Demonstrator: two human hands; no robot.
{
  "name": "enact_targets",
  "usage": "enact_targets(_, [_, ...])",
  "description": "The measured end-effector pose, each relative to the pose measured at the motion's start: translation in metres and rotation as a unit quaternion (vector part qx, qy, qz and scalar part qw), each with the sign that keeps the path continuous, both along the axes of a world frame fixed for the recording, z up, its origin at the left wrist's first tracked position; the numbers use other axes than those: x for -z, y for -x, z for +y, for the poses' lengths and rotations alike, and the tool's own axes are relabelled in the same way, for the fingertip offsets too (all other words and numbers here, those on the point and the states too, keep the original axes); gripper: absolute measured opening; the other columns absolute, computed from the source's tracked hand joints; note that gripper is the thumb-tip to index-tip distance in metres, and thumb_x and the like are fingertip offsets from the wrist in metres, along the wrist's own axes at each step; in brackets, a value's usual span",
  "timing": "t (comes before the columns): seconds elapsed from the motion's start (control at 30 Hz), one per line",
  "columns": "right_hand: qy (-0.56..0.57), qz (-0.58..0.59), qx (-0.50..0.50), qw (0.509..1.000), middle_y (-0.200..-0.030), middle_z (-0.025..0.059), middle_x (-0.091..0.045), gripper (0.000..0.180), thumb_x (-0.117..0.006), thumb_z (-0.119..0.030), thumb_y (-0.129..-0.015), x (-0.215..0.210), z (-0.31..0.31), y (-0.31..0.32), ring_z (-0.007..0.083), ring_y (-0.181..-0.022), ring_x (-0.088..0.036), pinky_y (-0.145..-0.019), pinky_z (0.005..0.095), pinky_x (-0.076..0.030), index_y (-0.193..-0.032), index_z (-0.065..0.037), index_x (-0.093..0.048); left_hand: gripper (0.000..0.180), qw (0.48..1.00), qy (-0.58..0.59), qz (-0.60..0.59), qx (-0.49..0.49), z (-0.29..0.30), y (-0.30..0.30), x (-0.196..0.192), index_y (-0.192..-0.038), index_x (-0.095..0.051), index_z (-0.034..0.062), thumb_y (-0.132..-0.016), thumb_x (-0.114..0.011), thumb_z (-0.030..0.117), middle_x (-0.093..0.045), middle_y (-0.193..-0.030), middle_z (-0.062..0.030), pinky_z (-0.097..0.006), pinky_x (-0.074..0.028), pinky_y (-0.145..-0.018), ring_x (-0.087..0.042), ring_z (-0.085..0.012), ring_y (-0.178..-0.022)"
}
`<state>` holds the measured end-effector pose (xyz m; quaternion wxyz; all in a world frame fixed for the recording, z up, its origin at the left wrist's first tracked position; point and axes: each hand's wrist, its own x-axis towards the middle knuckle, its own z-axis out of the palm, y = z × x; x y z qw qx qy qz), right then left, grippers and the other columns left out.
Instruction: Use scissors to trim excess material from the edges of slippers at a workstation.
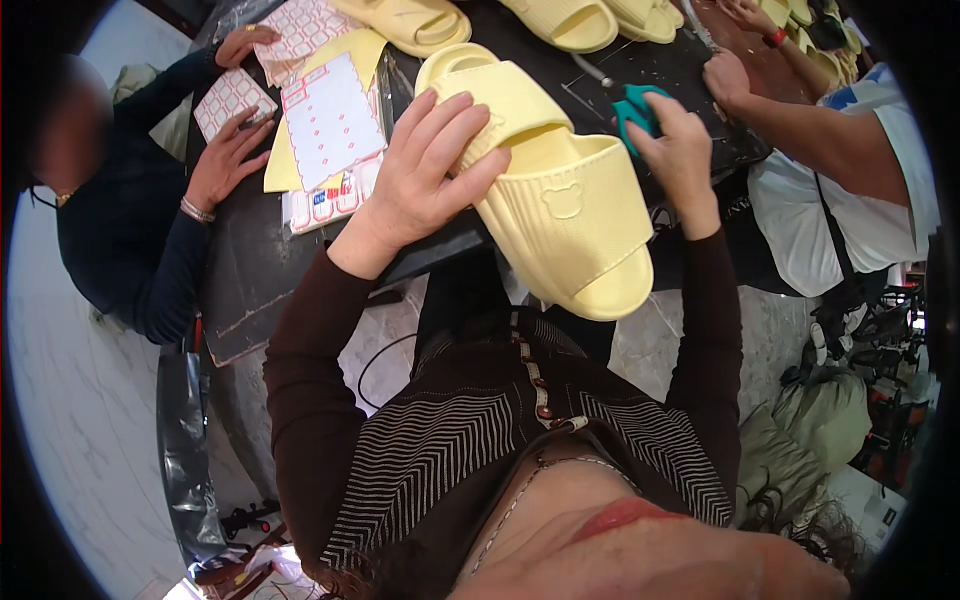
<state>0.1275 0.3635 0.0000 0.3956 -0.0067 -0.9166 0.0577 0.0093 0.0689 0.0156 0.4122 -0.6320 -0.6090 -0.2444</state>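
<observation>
A pair of pale yellow slippers (590, 225), one laid against the other, is held above the table's near edge. My left hand (430, 165) grips them at the left side, its fingers over the upper strap and the thumb beside it. A raised bear-head outline shows on the nearer strap. Just right of the slippers, my right hand (680, 150) is closed round a teal-handled tool (634, 112) that looks like scissors; its working end is not clear. The tool is close to the slippers' right edge.
More yellow slippers (425, 22) lie along the far side of the black table (260, 290). Printed sheets (335, 120) and yellow card are stacked at the left, by a person's hands (225, 160). Another person's arm (800, 115) reaches in from the right.
</observation>
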Motion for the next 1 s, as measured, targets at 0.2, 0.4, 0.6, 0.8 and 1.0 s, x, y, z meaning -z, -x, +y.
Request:
enact_targets(0.2, [0.180, -0.079, -0.038, 0.980, -0.093, 0.0124, -0.067, 0.034, -0.071, -0.029, -0.076, 0.046, 0.008, 0.010, 0.0331, -0.081, -0.064, -0.069, 0.0426, -0.051, -0.102, -0.007, -0.066, 0.044, 0.999, -0.033, -0.033, -0.025, 0.006, 0.009, -0.014, -0.113, -0.057, 0.0047, -0.072, -0.072, 0.011, -0.056, -0.119, -0.0165, -0.045, -0.047, -0.091, -0.057, -0.0352, -0.107])
enact_targets(0.4, [0.131, -0.069, 0.051, 0.988, -0.092, 0.0119, -0.068, 0.034, -0.070, -0.031, -0.077, 0.035, -0.012, 0.012, 0.0321, -0.082, -0.065, -0.070, 0.0424, -0.051, -0.100, -0.007, -0.065, 0.053, 0.981, -0.014, -0.181, -0.067, 0.051, 0.031, -0.075, -0.114, -0.056, -0.0016, -0.072, -0.078, 0.020, -0.059, -0.111, -0.0211, -0.043, -0.046, -0.088, -0.056, -0.0375, -0.105])
enact_targets(0.6, [0.129, -0.074, 0.054, 0.987, -0.096, 0.0130, -0.067, 0.034, -0.070, -0.030, -0.077, 0.031, -0.015, 0.014, 0.0332, -0.082, -0.065, -0.071, 0.0426, -0.052, -0.101, -0.006, -0.066, 0.056, 0.906, 0.095, -0.411, -0.040, 0.168, 0.074, -0.167, -0.117, -0.062, 0.0014, -0.087, -0.062, 0.049, -0.064, -0.103, -0.0199, -0.032, -0.050, -0.067, -0.062, -0.0189, -0.083])
enact_targets(0.8, [0.157, -0.087, 0.060, 0.982, -0.097, 0.0136, -0.067, 0.035, -0.070, -0.029, -0.077, 0.030, -0.019, 0.020, 0.0346, -0.081, -0.065, -0.072, 0.0431, -0.053, -0.103, -0.006, -0.066, 0.039, 0.691, -0.117, -0.693, 0.170, 0.294, 0.070, -0.229, -0.078, -0.063, 0.0007, -0.086, -0.063, 0.039, -0.061, -0.071, -0.0124, -0.035, -0.042, -0.053, -0.057, -0.0182, -0.062])
enact_targets(1.0, [0.161, -0.058, 0.074, 0.982, -0.095, 0.0140, -0.068, 0.033, -0.069, -0.030, -0.078, 0.034, -0.012, 0.006, 0.0334, -0.081, -0.065, -0.072, 0.0427, -0.053, -0.101, -0.006, -0.066, 0.041, 0.861, 0.163, -0.482, 0.012, 0.275, 0.075, -0.213, -0.081, -0.064, -0.0066, -0.087, -0.062, 0.034, -0.064, -0.071, -0.0133, -0.035, -0.046, -0.059, -0.058, -0.0182, -0.064])
